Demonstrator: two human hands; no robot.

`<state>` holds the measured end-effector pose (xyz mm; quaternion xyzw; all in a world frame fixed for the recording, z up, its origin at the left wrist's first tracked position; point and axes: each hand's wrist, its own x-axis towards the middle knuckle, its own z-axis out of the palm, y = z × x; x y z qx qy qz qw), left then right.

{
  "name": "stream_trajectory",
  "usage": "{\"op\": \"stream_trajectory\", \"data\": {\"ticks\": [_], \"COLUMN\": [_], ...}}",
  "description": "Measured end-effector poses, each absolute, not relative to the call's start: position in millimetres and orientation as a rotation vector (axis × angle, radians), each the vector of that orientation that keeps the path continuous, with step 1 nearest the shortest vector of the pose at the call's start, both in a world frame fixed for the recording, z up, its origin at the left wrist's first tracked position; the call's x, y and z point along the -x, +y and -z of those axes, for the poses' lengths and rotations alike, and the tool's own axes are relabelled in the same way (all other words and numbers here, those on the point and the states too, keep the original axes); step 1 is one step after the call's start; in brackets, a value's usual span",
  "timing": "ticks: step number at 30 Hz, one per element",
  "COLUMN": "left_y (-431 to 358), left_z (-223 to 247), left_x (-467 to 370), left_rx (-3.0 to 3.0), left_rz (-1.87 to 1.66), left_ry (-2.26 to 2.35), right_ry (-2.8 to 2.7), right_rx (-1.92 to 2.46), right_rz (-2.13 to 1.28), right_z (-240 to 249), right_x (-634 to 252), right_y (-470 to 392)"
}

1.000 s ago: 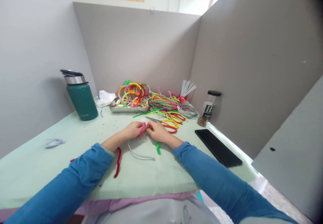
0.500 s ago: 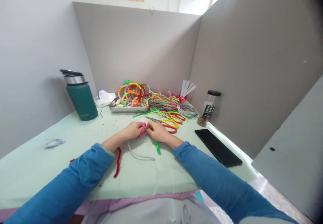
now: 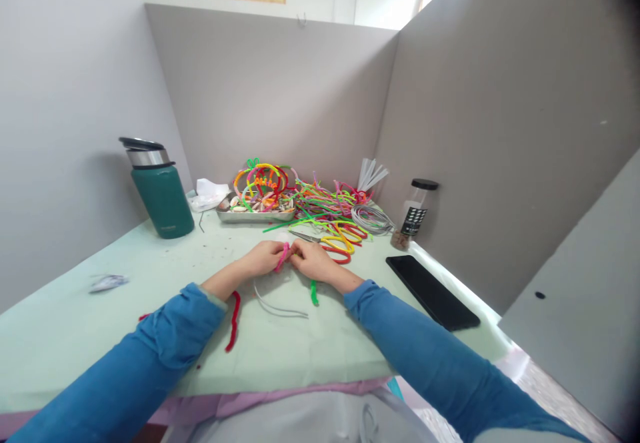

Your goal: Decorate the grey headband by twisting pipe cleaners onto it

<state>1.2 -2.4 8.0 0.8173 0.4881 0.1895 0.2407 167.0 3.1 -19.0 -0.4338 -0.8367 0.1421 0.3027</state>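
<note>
Near the middle of the table, my left hand (image 3: 266, 257) is closed on a pink pipe cleaner (image 3: 282, 257), pinching it between thumb and fingers. My right hand (image 3: 311, 258) meets it from the other side, fingers pressed together at the pink piece; what sits in its fingertips is too small to make out. Below the hands lie a bent grey wire (image 3: 280, 310), a short green pipe cleaner (image 3: 314, 292) and a red one (image 3: 233, 322). Scissors with yellow and red handles (image 3: 338, 245) rest just beyond my right hand.
A metal tray (image 3: 257, 217) of shells and bent pipe-cleaner shapes stands at the back, beside a heap of colourful pipe cleaners (image 3: 327, 200) and a wire coil (image 3: 373, 220). A green bottle (image 3: 163, 200) is left; a jar (image 3: 413, 216) and black phone (image 3: 431, 291) are right.
</note>
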Motion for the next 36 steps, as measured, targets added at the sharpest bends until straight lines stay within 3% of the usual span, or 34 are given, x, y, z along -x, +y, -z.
{"op": "stream_trajectory", "data": {"ticks": [36], "left_y": [-0.4], "left_z": [-5.6], "left_x": [0.0], "left_rx": [-2.224], "left_rz": [-0.529], "left_ry": [1.325], "right_ry": [-2.251], "right_rx": [1.171], "right_rz": [-0.307], "right_z": [19.4], "right_x": [-166.8], "right_y": [3.7]}}
